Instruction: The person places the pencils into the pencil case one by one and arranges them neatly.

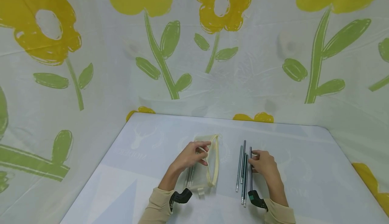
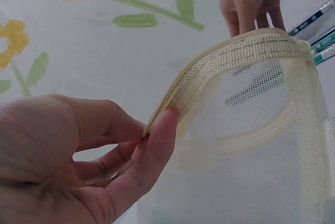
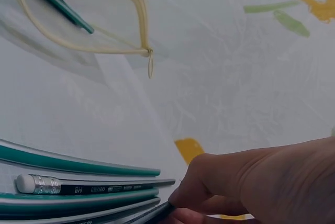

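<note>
My left hand (image 1: 189,155) pinches the zippered edge of a cream mesh pouch (image 2: 251,150) between thumb and fingers, holding its mouth apart. Inside the pouch lie several pencils (image 1: 190,174), dark and green in the right wrist view. To the right, my right hand (image 1: 265,163) pinches a dark pencil (image 1: 251,178) toward its far end. Just left of that pencil, several green and dark pencils (image 1: 244,175) lie side by side on the table, their eraser ends toward me. A white eraser with a metal band (image 3: 39,183) shows on one of them.
The pale table (image 1: 121,183) carries faint printed deer and triangles. A white tag (image 1: 201,192) sits at the pouch's near edge, and a thin loop (image 3: 151,64) hangs from its zipper end. A flower-printed curtain (image 1: 243,82) stands behind and beside the table.
</note>
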The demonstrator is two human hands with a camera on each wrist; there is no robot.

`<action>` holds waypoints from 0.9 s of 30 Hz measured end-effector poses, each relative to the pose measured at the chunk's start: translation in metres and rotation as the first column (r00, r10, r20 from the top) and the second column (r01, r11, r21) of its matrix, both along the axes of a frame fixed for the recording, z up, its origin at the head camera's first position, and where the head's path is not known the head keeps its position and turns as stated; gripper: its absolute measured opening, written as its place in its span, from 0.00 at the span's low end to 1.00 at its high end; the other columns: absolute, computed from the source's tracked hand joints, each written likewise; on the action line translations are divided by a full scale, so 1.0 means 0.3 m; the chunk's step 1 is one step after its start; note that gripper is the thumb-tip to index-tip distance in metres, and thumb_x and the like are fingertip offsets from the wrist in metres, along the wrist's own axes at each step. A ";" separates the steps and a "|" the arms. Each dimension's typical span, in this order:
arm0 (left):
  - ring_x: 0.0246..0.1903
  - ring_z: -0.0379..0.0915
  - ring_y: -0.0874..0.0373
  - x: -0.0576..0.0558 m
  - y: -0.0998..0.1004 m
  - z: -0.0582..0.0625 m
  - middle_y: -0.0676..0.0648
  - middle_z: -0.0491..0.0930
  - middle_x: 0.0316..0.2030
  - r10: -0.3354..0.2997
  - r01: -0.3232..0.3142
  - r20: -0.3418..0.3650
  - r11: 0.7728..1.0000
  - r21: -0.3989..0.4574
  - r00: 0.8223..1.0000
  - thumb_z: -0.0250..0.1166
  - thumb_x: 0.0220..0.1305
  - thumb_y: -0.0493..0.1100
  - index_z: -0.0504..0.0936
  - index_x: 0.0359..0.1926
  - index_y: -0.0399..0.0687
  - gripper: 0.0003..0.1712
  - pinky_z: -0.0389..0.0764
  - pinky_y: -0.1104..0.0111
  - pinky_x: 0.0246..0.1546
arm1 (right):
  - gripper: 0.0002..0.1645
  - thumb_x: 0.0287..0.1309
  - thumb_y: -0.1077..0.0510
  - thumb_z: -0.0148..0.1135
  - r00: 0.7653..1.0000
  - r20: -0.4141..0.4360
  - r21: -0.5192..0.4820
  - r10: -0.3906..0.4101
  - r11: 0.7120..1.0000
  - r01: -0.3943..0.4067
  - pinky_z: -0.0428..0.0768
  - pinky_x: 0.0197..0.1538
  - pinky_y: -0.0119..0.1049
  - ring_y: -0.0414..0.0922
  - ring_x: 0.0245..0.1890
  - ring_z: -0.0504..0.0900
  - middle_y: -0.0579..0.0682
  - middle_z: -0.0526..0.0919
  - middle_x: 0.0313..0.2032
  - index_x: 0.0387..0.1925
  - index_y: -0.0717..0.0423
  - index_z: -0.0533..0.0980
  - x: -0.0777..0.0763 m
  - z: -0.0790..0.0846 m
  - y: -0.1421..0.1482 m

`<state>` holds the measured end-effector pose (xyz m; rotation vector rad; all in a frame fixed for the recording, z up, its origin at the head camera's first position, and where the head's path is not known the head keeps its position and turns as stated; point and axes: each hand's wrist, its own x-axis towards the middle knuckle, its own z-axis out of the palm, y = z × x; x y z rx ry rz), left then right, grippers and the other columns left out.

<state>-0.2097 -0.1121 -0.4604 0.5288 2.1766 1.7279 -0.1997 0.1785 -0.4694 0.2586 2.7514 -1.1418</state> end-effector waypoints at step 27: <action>0.48 0.76 0.33 0.000 0.012 -0.006 0.29 0.70 0.53 -0.003 0.002 0.023 1.000 0.013 1.000 0.52 0.69 0.31 0.66 0.70 0.35 0.29 0.91 0.60 0.37 | 0.27 0.57 0.66 0.61 0.993 -0.103 -0.218 0.061 0.972 -0.083 0.89 0.29 0.34 0.42 0.25 0.83 0.61 0.82 0.40 0.60 0.65 0.75 -0.010 -0.002 -0.149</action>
